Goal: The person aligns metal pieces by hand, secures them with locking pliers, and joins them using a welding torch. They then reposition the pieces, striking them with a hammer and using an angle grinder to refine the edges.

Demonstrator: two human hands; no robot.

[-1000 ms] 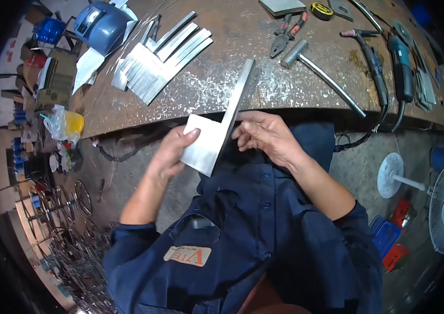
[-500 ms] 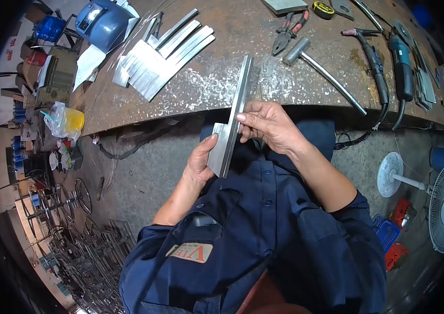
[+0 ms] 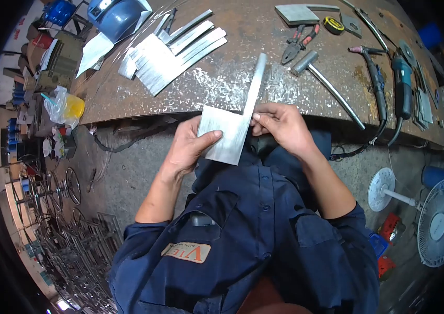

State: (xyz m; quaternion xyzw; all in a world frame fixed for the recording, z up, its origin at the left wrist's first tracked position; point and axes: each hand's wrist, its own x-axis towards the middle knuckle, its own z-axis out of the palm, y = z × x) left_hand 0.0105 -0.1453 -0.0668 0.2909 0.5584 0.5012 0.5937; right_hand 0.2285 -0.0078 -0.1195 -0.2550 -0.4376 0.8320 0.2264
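Observation:
In front of my body I hold a bare metal plate [image 3: 223, 124] with a long narrow arm running up from its right side, shaped like a cleaver. Its broad face is turned up to the camera. My left hand [image 3: 182, 144] grips the plate's left side, thumb on top and the other fingers hidden behind. At the right edge, near the base of the narrow arm, my right hand [image 3: 289, 130] pinches the metal with its thumb and curled fingers. Similar metal plates [image 3: 156, 68] with narrow arms lie piled on the workbench [image 3: 128, 102] beyond my left hand.
Pliers [image 3: 293, 48], a hammer [image 3: 332, 88], a tape measure [image 3: 333, 24] and more plates [image 3: 298, 14] lie on the bench. Farther right are a welding torch [image 3: 375, 70] and an angle grinder [image 3: 402, 83]. A yellow drink [image 3: 74, 109] hangs near the left edge; a fan [image 3: 436, 225] stands right.
The plate has turned from nearly edge-on to broad face up. My left hand has moved up and left with it, and my right hand now pinches lower on the narrow arm.

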